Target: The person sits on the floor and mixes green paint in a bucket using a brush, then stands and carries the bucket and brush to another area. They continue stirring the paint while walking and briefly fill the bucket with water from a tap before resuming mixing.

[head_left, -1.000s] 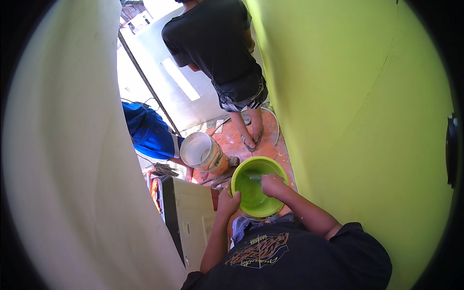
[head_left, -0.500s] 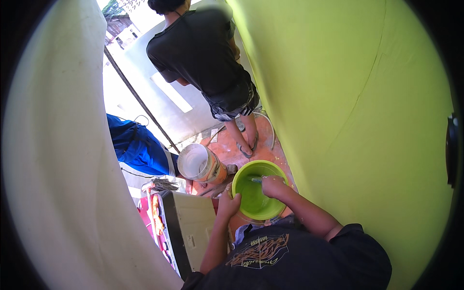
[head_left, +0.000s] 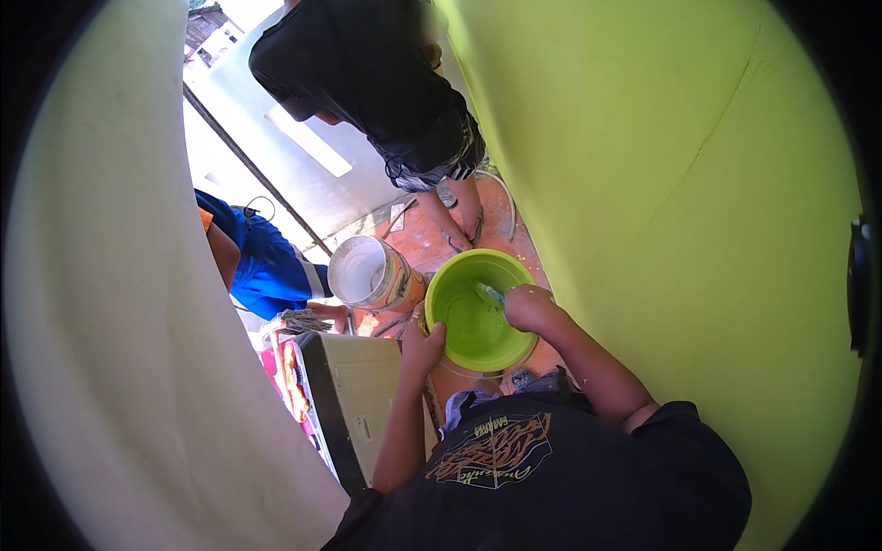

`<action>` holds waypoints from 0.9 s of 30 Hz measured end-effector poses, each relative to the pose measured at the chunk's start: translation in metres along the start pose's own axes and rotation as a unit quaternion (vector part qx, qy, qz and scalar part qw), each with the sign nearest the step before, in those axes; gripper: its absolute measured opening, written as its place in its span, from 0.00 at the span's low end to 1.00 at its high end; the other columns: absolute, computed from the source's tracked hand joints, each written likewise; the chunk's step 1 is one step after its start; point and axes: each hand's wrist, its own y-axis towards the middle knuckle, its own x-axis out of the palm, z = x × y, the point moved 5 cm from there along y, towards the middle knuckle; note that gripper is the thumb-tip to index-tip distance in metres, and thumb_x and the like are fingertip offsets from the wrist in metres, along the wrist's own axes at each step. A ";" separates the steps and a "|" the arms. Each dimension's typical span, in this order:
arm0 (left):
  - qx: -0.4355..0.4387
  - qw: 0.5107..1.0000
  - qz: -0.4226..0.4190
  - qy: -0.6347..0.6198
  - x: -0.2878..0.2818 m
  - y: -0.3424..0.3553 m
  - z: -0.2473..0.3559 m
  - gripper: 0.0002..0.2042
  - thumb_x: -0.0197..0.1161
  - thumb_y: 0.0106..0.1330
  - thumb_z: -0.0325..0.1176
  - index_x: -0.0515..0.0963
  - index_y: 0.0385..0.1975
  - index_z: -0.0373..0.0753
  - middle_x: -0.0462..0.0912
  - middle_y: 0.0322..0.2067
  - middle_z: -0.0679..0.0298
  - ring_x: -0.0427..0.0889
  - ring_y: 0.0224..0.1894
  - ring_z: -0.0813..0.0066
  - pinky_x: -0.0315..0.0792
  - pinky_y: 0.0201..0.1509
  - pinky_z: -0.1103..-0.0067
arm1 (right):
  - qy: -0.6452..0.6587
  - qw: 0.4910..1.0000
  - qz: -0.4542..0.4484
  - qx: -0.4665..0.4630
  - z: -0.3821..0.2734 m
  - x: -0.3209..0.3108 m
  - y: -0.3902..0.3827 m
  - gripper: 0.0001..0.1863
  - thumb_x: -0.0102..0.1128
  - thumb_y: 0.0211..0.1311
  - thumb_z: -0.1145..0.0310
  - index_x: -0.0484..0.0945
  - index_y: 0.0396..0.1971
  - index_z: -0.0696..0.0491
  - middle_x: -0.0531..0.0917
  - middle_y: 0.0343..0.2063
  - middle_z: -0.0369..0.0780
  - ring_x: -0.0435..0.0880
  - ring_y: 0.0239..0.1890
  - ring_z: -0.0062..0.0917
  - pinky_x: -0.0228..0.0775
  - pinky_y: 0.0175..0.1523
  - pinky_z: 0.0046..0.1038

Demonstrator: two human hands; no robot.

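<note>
A lime-green plastic basin [head_left: 465, 342] is held in front of my body, with my left hand [head_left: 423, 342] gripping its left rim. My right hand [head_left: 531, 310] is closed on a pale slender tool [head_left: 491, 294] inside the basin; the tool's exact kind is unclear. The basin's bottom looks wet or holds a little liquid. Just beyond it stands a white-and-orange bucket [head_left: 399, 283] on the tiled floor.
A person in dark clothes [head_left: 358, 69] stands ahead; another in blue [head_left: 276, 275] is at the left. A white appliance or box [head_left: 363, 404], mop strands [head_left: 303, 321] and a hose [head_left: 505, 193] are nearby. A green wall [head_left: 698, 275] flanks the right, a white one [head_left: 119, 303] the left.
The basin and both my hands have moved up in the picture. The dark-clothed person appears further up and left, and an arm of the person in blue has come into view.
</note>
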 end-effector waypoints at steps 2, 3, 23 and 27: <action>0.015 1.000 -0.001 -0.011 -0.001 0.003 0.004 0.26 0.57 0.62 0.29 0.70 0.63 0.32 0.84 0.49 0.46 0.84 0.52 0.58 0.74 0.58 0.68 | -0.020 0.999 0.036 0.000 -0.002 -0.005 0.010 0.14 0.59 0.60 0.69 0.86 0.43 0.55 0.88 0.42 0.48 0.89 0.45 0.41 0.80 0.46 0.46; 0.013 1.000 0.002 0.003 0.000 0.005 0.006 0.26 0.58 0.62 0.29 0.70 0.63 0.32 0.84 0.48 0.46 0.84 0.52 0.58 0.75 0.58 0.68 | -0.039 0.999 0.036 -0.002 -0.003 -0.004 0.017 0.13 0.59 0.59 0.70 0.86 0.43 0.55 0.88 0.41 0.47 0.89 0.45 0.41 0.80 0.45 0.46; 0.067 0.997 0.002 -0.026 -0.009 0.026 0.025 0.25 0.57 0.62 0.29 0.71 0.61 0.33 0.84 0.47 0.48 0.84 0.51 0.58 0.74 0.57 0.69 | -0.004 0.992 0.115 -0.060 -0.028 -0.011 0.045 0.16 0.53 0.62 0.68 0.83 0.46 0.55 0.87 0.37 0.52 0.88 0.41 0.47 0.79 0.45 0.48; 0.046 0.999 -0.009 0.018 -0.011 0.033 0.026 0.25 0.57 0.62 0.27 0.71 0.62 0.33 0.84 0.46 0.50 0.84 0.50 0.62 0.75 0.56 0.70 | -0.011 0.994 0.077 -0.082 -0.047 0.003 0.043 0.16 0.54 0.62 0.66 0.83 0.46 0.54 0.87 0.37 0.52 0.88 0.40 0.47 0.80 0.45 0.47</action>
